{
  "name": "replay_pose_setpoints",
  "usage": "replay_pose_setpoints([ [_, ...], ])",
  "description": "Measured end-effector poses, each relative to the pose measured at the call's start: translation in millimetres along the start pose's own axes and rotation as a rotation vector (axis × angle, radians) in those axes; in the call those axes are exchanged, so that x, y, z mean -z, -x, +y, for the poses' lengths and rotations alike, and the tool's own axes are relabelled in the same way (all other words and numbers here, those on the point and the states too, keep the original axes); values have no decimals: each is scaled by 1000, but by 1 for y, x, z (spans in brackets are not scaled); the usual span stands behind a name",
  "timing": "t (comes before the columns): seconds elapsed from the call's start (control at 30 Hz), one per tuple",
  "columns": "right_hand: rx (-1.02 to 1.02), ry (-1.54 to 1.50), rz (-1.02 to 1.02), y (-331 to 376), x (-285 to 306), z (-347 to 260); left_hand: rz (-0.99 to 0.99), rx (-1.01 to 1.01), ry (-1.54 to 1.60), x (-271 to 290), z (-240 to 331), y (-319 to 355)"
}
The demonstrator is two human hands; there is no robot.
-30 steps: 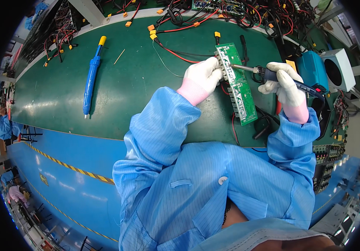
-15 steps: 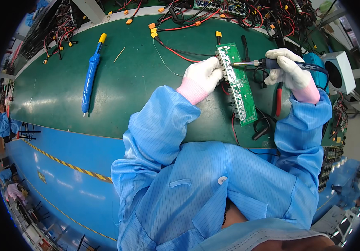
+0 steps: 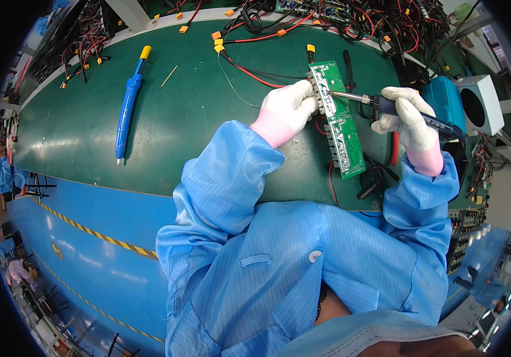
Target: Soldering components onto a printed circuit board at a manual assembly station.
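A long green circuit board (image 3: 343, 128) with silvery solder areas stands tilted over the green bench. My left hand (image 3: 289, 108), in a white glove with a pink cuff, grips its left edge near the upper end. My right hand (image 3: 411, 116), gloved alike, is closed around the dark handle of a soldering iron (image 3: 380, 104). The iron's metal tip points left and is at or just over the upper part of the board; I cannot tell whether it touches. A thin wire (image 3: 231, 86) curves down to my left hand. Red and black leads hang about the board.
A blue solder sucker (image 3: 129, 107) with a yellow end lies at left, beside a thin stick (image 3: 170, 75). Red-handled pliers (image 3: 394, 149) lie partly under my right hand. A teal soldering station (image 3: 444, 98) and a white box (image 3: 481, 102) stand right. Tangled cables (image 3: 362, 18) crowd the back.
My right hand has turned and shifted slightly down, so the iron slants more, its handle end lower. The tip has moved a little right and down. My left hand and the board are nearly still.
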State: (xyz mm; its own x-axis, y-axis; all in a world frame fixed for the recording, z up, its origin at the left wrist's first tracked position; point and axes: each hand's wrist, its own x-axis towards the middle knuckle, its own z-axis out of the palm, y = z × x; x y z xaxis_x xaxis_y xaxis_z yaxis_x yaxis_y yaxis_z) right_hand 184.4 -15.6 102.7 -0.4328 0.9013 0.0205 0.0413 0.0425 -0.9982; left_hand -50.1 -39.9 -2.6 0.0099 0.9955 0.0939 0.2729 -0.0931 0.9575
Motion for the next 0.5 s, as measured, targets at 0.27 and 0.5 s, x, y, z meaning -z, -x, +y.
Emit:
replay_pose_setpoints([
  [0.27, 107, 131, 95, 19, -20, 4, -5, 6, 7, 1, 2, 0],
  [0.5, 96, 193, 184, 31, -38, 0, -7, 25, 27, 1, 4, 1],
])
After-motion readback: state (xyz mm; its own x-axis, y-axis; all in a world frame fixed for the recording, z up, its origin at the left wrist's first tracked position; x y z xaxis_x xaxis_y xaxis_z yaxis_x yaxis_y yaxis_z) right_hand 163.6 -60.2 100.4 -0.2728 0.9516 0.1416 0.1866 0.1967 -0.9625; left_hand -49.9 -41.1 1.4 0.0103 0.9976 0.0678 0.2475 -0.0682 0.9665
